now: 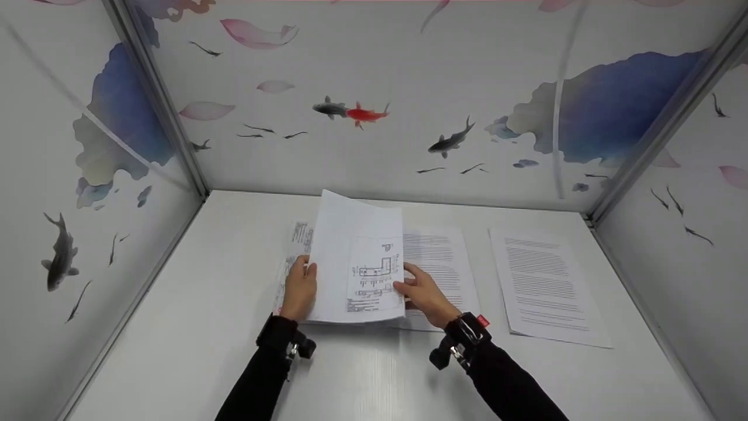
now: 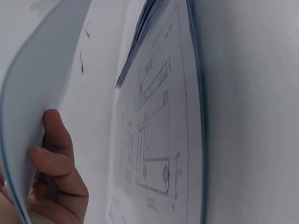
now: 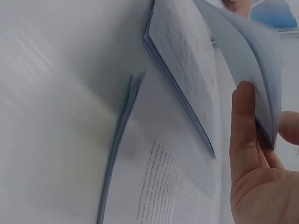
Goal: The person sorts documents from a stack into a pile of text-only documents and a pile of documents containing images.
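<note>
Both hands hold a few paper sheets (image 1: 333, 263) raised over the table, a line drawing printed on the right part of the top one. My left hand (image 1: 299, 289) grips their left edge, with its fingers (image 2: 58, 133) behind the paper in the left wrist view. The right edge is pinched by my right hand (image 1: 431, 297), with fingers (image 3: 244, 126) on the underside and the thumb on the other face. Below lies a stack of printed drawings (image 2: 163, 116), mostly hidden from the head view by the raised sheets.
A pile of text pages (image 1: 441, 257) lies right of the drawings, partly beneath the raised sheets in the head view. Farther right is another text pile (image 1: 543, 286). White panels painted with fish (image 1: 367, 114) enclose the white table (image 1: 222, 280) at the back and sides.
</note>
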The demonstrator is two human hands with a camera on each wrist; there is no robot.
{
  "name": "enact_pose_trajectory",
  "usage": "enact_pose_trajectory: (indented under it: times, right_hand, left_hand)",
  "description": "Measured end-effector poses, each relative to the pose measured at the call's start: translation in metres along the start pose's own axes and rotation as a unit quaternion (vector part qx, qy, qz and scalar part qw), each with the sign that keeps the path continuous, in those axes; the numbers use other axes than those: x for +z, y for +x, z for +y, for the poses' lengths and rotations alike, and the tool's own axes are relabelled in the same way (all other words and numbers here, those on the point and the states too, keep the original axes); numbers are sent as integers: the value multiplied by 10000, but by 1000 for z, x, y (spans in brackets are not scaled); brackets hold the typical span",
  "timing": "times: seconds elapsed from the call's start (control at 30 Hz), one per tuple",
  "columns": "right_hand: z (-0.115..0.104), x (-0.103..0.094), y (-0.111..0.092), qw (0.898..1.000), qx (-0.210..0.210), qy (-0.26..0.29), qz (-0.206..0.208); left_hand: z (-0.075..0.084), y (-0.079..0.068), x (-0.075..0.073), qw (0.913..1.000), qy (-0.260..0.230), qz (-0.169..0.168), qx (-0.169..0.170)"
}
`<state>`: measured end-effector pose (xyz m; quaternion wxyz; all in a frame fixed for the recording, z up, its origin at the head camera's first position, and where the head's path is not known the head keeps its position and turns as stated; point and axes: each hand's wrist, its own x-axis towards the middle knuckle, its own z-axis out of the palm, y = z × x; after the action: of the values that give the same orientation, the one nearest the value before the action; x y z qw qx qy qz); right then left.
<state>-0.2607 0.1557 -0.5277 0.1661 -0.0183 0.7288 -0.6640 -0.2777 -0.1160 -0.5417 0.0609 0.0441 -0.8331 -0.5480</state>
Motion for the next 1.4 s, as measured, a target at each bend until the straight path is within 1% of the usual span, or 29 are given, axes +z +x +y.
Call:
enact_pose_trajectory:
  times: [0.17, 0.23, 0.3, 0.43, 0.6, 0.73, 0.83, 0.9, 1.0, 1.2, 1.3, 1.4]
  right_hand:
    - [7, 23, -2, 9988, 90, -121, -461]
    - [10, 31, -3, 9980, 112, -156, -595]
    - [13, 38, -4, 9974, 171, -232, -662]
    - [17, 46, -5, 9959, 223, -444, -761]
    - [19, 50, -6, 9946, 277, -584, -809]
    - [18, 52, -6, 9940, 304, -686, -794]
    - [18, 53, -6, 9943, 256, -688, -779]
    - [19, 55, -5, 9943, 218, -667, -801]
    - [22, 56, -5, 9936, 162, -708, -860]
    - [26, 60, -7, 9915, 227, -971, -835]
    - [26, 61, -8, 9904, 278, -1029, -880]
    - [24, 61, -8, 9887, 334, -1143, -913]
  left_hand:
    - [-8, 9, -28, 9991, -60, -8, -424]
    - [-11, 12, -38, 9982, -130, -85, -586]
    - [-14, 15, -46, 9967, -140, -183, -772]
    - [-21, 19, -54, 9950, 2, -320, -949]
    - [-27, 21, -58, 9945, 136, -332, -984]
    - [-31, 24, -59, 9947, 535, -175, -865]
    - [-32, 25, -58, 9929, 912, -23, -757]
    - [-33, 25, -57, 9921, 1006, 81, -750]
    - [-32, 26, -56, 9915, 1021, 217, -778]
    - [-34, 31, -53, 9911, 942, 450, -825]
    - [-35, 33, -52, 9907, 923, 486, -876]
    - [-36, 33, -51, 9897, 967, 434, -966]
